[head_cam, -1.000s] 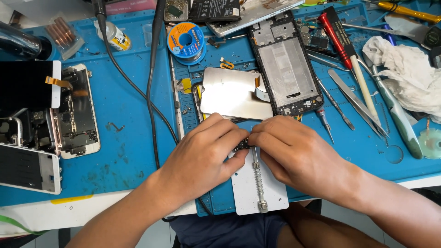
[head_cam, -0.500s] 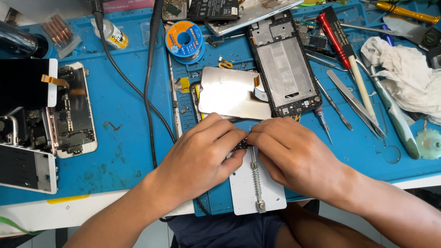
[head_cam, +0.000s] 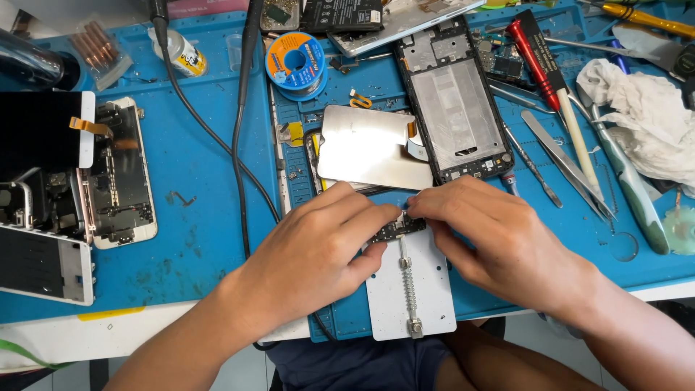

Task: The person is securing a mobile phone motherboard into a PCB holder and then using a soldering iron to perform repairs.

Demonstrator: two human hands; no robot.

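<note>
a small dark circuit board point(head_cam: 397, 229) sits at the top edge of a pale metal holder plate point(head_cam: 410, 289), which lies at the near edge of the blue worktop point(head_cam: 203, 217) and overhangs it toward the person. the left hand point(head_cam: 318, 250) pinches the board's left end between thumb and fingertips; the right hand point(head_cam: 499, 242) pinches the right end, fingers curled and pressed together over it. the two hands nearly touch above the board.

to do this well, it looks wise to keep the board flat against the plate, square to the sprung slider rail point(head_cam: 408, 286) running down the plate's middle, and to press on the board's edges rather than on its parts, with even force from both sides so it does not tip or spring out.

just behind the hands lies a shiny metal backing sheet point(head_cam: 369, 148) with an orange flex tab, touching an opened phone frame point(head_cam: 456, 105) to its right. tweezers point(head_cam: 561, 156), a red-handled screwdriver point(head_cam: 536, 51) and a crumpled white cloth point(head_cam: 648, 119) lie further right; a solder spool point(head_cam: 295, 61) and black cables point(head_cam: 239, 130) further left, with opened phones point(head_cam: 119, 174) at the far left.

most of the board is covered by fingers, so its parts and how it is clamped cannot be made out. the thumbs' undersides are hidden, and the phones at the left are cut off by the edge.
</note>
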